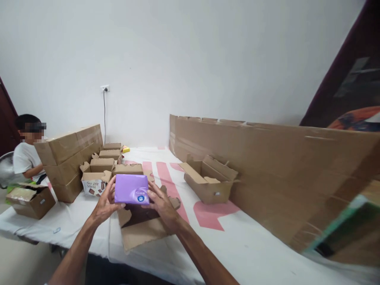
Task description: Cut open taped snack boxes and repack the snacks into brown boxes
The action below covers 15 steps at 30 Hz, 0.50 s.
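Head view, at the far left: a person in a white top sat beside the table, with part of a shiny metal bowl behind. Near that corner of the table stood a small brown carton, open, with something in clear plastic showing at its top. Just right of it rose a stack of brown cartons, three layers high. A black cable ran down the wall from a white socket. Beside the stack, small open boxes stood in a row, the nearest a white printed box reading "Super Meal"; a yellow item lay near the far end.

Next came the left hand, clamped on the left edge of a purple pack, its thumb at the lower corner. The right hand gripped the pack's right edge. Held between them, the pack was above an open cardboard box with its flaps spread. Pink markings crossed the white tablecloth. Farther right, another open carton stood near a long upright cardboard panel. At the right edge, a green-edged object was too blurred to identify.
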Each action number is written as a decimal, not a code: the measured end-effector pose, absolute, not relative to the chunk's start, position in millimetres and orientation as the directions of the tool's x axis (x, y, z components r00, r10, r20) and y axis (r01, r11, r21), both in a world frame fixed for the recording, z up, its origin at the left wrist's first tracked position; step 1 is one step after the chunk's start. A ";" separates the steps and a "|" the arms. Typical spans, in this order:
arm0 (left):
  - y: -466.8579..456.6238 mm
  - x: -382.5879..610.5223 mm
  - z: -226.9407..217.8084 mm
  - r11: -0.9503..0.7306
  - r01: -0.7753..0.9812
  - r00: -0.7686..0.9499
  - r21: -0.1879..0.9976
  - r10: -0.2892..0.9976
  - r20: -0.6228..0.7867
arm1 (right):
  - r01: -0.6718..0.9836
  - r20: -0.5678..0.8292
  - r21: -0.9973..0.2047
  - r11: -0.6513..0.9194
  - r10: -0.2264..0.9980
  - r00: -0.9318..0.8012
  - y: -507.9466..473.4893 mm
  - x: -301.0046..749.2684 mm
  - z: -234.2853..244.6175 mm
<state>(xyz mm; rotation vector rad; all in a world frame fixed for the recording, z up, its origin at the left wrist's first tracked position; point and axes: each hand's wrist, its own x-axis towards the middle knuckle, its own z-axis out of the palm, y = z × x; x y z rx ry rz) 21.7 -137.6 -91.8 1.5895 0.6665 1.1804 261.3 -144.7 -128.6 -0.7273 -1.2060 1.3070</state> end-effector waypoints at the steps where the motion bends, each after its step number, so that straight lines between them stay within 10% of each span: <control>1: -138.6 22.2 -91.7 -0.340 -0.126 0.371 0.932 0.855 0.362 | -0.315 0.241 -0.931 0.183 0.958 -0.155 -144.2 261.5 -128.9; 15: -134.6 21.0 -98.8 -0.329 -0.131 0.359 0.935 0.864 0.355 | -0.335 0.244 -0.924 0.182 0.957 -0.154 -142.3 258.9 -131.1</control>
